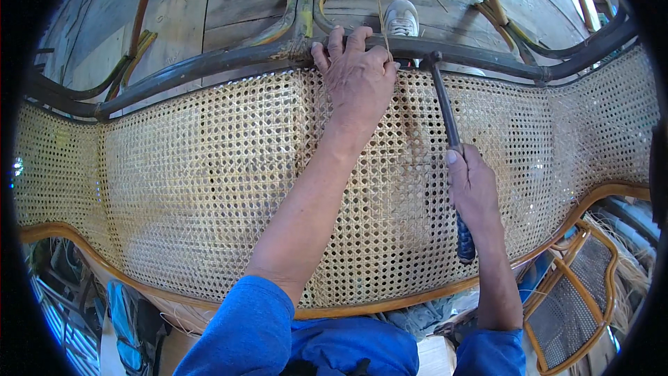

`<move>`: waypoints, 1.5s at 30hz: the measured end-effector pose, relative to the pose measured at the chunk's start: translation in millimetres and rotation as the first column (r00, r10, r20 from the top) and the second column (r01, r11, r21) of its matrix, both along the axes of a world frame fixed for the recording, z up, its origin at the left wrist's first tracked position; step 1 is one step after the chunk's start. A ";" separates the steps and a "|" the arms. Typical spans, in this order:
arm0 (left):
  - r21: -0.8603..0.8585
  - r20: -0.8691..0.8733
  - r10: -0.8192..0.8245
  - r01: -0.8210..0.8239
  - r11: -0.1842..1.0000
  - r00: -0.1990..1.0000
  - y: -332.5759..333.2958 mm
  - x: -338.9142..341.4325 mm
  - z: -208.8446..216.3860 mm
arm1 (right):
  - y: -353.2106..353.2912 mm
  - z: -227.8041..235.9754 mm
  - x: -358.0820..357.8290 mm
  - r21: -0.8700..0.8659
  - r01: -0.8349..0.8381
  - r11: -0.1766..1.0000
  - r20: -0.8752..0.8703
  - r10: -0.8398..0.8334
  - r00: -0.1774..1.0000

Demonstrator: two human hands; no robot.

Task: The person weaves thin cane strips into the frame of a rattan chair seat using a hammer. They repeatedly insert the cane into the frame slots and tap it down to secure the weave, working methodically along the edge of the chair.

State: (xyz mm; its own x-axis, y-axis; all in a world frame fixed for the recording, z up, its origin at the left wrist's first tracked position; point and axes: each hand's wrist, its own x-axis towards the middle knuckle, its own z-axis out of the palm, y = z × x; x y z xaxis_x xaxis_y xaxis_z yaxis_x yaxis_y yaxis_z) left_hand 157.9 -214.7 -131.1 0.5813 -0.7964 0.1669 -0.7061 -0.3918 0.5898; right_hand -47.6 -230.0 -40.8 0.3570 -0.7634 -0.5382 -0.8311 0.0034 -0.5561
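Note:
A wide panel of woven cane webbing (209,167) stretches across in front of me, its far edge along a dark rail (223,63). My left hand (353,80) lies over that edge, several fingertips on the rail. Between its thumb and forefinger it pinches a thin cane strip (379,3), whose long loose end points away from me. My right hand (474,184) is closed round the handle of a hammer (447,108). The hammer head is at the rail, a little to the right of my left thumb. Its dark grip end sticks out below my hand.
Curved rattan poles (142,10) rise beyond the rail over a plank floor (174,17). A shoe (401,19) stands there. A brown rattan edge (396,301) borders the panel near me. At lower right are another caned frame (567,299) and loose cane strands (630,264).

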 end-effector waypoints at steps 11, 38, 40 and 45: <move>-0.006 0.019 -0.008 0.008 1.000 1.000 0.7 0.0 2.1 | 2.2 -1.0 6.1 0.010 0.000 1.000 0.045 -0.001 0.999; 0.012 0.017 -0.038 0.038 0.999 0.999 1.3 0.2 0.4 | 3.0 7.5 27.8 -0.164 -0.016 0.986 0.026 0.021 0.999; 0.012 0.025 -0.024 0.024 1.000 0.999 1.5 -0.7 -1.0 | 0.6 7.6 35.3 -0.065 -0.041 0.997 -0.149 0.031 0.988; 0.006 0.019 -0.010 0.010 1.000 1.000 2.2 -0.7 0.2 | -0.4 3.9 32.9 -0.061 -0.062 0.996 -0.152 0.052 0.987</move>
State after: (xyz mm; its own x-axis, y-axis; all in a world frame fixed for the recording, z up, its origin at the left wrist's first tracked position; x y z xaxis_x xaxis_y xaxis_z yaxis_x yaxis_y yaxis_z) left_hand 157.2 -212.5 -130.9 0.5698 -0.8035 0.1727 -0.7212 -0.3880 0.5739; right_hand -14.8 -230.4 -36.9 0.3199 -0.7794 -0.5388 -0.9029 -0.0784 -0.4227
